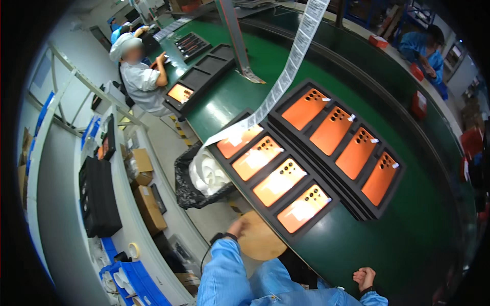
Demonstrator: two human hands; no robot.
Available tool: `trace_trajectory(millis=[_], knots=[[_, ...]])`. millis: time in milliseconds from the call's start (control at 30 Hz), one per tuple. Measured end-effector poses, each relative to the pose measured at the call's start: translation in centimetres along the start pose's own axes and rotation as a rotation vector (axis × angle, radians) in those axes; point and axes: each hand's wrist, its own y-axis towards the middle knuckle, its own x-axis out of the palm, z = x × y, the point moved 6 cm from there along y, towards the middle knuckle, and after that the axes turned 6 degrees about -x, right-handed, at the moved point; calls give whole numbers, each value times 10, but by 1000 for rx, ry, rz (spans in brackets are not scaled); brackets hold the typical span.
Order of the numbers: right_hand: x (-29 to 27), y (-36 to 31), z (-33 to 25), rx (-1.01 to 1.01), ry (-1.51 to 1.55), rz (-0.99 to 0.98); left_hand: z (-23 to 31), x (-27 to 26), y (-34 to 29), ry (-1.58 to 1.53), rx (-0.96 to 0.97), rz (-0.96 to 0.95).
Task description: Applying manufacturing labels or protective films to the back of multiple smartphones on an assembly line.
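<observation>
Two black trays on the green conveyor belt [326, 255], each holding four orange phones back-up, camera holes showing. Near tray [273, 178] lies closest to the belt's near edge; its phones glare under the light. Far tray [339, 135] sits just beside it, touching or nearly so; its phones are matte orange with small white tabs at the upper corners. A white label strip [286, 76] hangs down from above and ends over the near tray's top phone.

Left hand [238, 227] rests at the belt's near edge beside a round wooden stool seat [263, 239], just below the near tray's lowest corner; fingers look loosely curled, holding nothing. Right hand [364, 278] is closed in a fist, empty, over the belt edge, well apart from both trays.

Bare green belt lies right of and below the trays. Black waste bag [196, 178] stands off the belt's near edge.
</observation>
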Motion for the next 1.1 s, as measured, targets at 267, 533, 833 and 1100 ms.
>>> trace_trajectory(millis=[267, 533, 833, 1100], knots=[[-1, 12, 11, -128, 96, -121, -143, 230, -34, 1197, 260, -504], [22, -10, -3, -275, 158, -81, -122, 99, -40, 1373, 50, -384], [36, -18, -5, -366, 82, -60, -10, 57, -103, 1111, 278, -110], [41, -15, 2, -349, 86, 40, 52, 57, -89, 992, 438, -121]])
